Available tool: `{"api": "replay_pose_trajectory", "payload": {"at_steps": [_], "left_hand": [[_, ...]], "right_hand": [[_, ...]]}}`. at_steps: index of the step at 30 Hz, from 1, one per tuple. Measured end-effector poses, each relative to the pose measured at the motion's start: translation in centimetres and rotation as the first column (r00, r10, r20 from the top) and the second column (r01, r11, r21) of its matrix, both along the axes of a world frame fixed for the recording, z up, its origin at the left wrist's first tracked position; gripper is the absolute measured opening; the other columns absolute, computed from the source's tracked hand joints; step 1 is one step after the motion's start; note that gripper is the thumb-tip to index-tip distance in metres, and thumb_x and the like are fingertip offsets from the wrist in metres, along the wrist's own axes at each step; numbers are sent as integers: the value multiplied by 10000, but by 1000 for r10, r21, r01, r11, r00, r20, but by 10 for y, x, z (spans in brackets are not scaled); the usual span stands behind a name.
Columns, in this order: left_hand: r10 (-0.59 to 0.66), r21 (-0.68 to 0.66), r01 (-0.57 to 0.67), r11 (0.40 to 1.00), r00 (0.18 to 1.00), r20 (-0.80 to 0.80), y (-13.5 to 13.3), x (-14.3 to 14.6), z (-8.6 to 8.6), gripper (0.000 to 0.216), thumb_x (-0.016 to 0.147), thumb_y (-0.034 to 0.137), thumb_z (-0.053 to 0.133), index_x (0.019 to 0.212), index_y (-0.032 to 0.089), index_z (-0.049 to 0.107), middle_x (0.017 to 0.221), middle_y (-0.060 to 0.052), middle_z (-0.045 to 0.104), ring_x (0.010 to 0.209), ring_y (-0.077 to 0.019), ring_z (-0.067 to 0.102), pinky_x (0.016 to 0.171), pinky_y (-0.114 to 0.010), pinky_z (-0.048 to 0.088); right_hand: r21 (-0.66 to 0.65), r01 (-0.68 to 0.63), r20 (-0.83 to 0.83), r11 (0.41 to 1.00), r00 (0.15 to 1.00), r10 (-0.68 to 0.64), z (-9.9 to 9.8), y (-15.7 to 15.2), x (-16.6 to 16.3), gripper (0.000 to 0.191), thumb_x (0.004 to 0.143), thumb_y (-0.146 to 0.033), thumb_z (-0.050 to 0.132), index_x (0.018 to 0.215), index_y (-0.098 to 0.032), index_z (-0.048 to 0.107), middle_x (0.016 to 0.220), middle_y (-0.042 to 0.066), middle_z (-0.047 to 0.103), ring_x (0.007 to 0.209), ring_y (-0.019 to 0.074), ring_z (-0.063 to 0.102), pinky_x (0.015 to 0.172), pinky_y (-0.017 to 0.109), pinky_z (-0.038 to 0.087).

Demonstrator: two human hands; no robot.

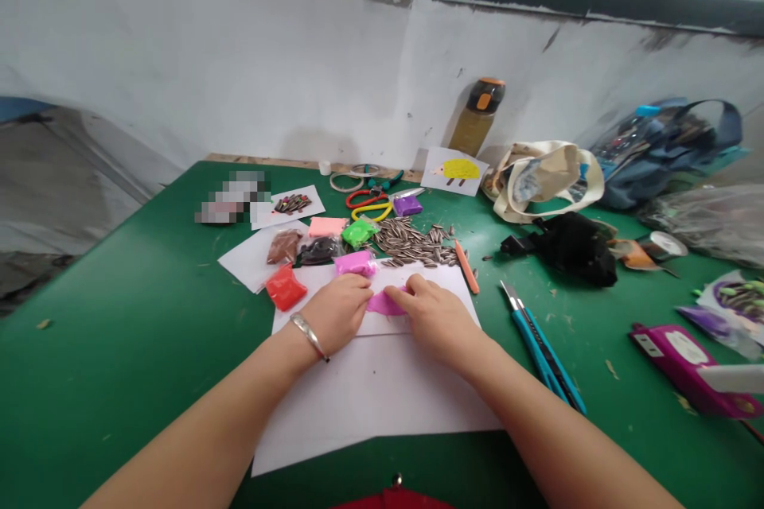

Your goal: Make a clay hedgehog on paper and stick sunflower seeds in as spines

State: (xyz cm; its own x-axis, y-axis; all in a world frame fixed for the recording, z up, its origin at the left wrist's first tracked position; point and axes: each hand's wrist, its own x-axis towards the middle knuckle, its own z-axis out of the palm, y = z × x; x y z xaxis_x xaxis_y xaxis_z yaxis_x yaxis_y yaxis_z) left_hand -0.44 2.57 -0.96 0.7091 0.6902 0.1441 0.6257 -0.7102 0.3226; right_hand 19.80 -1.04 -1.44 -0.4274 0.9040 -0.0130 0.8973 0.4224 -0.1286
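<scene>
A flat patch of pink modelling clay (387, 303) lies on a white sheet of paper (435, 280), between my two hands. My right hand (438, 316) presses on the clay with an outstretched index finger; its other fingers are bent. At the clay's left edge rests my left hand (341, 306), fingers drawn together and a silver bangle on the wrist. Whether those fingers pinch anything is hidden. Just beyond them sits a pink clay packet (354, 263). A red clay packet (286, 287) is left of my left hand. A larger white sheet (376, 382) lies under my forearms.
Sunflower seeds (411, 241) are heaped behind the paper, beside an orange stick tool (466, 266). A blue utility knife (540, 350) lies right of my right arm. Scissors (371, 207), a hedgehog picture (457, 171), a bottle (477, 118) and a cloth bag (543, 179) stand farther back.
</scene>
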Motion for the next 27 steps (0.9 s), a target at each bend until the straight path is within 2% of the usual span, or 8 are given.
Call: {"api": "replay_pose_trajectory", "payload": {"at_steps": [5, 10, 15, 22, 27], "left_hand": [[-4, 16, 4, 1000, 1000, -4, 0, 0, 0, 251, 883, 104, 419, 851, 138, 665, 925, -85, 655, 953, -204, 579, 895, -350, 481], [0, -1, 0, 1000, 1000, -6, 0, 0, 1, 251, 887, 103, 417, 845, 129, 663, 896, -84, 650, 925, -199, 579, 875, -340, 488], [-4, 3, 4, 1000, 1000, -14, 0, 0, 1, 250, 888, 104, 417, 862, 136, 663, 919, -80, 652, 958, -198, 576, 910, -338, 474], [-3, -7, 3, 1000, 1000, -16, 0, 1, 1, 255, 886, 105, 416, 858, 136, 667, 910, -80, 651, 958, -197, 576, 914, -338, 476], [-8, 16, 8, 1000, 1000, -3, 1, -1, -1, 258, 870, 106, 420, 880, 143, 676, 960, -88, 662, 994, -209, 579, 919, -357, 483]], "right_hand": [[1, 6, -24, 1000, 1000, -6, 0, -3, 0, 452, 829, -94, 395, 1216, -286, 528, 969, 50, 528, 725, 159, 482, 609, 272, 286], [0, 43, -50, 999, 998, -43, 0, -3, -2, 536, 831, -98, 408, 1319, -316, 448, 990, 52, 529, 763, 157, 502, 600, 259, 286], [-4, 27, 9, 1000, 1000, -27, 0, -1, -1, 423, 868, -140, 399, 1233, -315, 524, 946, 52, 538, 703, 163, 493, 572, 274, 262], [-31, 5, -36, 1000, 999, -6, -2, -2, 4, 460, 845, -117, 395, 1246, -290, 536, 966, 55, 545, 757, 172, 519, 612, 265, 306], [-95, 112, -171, 989, 977, -127, 2, 1, 11, 504, 807, -75, 390, 1274, -216, 516, 1019, 70, 558, 865, 171, 535, 676, 249, 349]]}}
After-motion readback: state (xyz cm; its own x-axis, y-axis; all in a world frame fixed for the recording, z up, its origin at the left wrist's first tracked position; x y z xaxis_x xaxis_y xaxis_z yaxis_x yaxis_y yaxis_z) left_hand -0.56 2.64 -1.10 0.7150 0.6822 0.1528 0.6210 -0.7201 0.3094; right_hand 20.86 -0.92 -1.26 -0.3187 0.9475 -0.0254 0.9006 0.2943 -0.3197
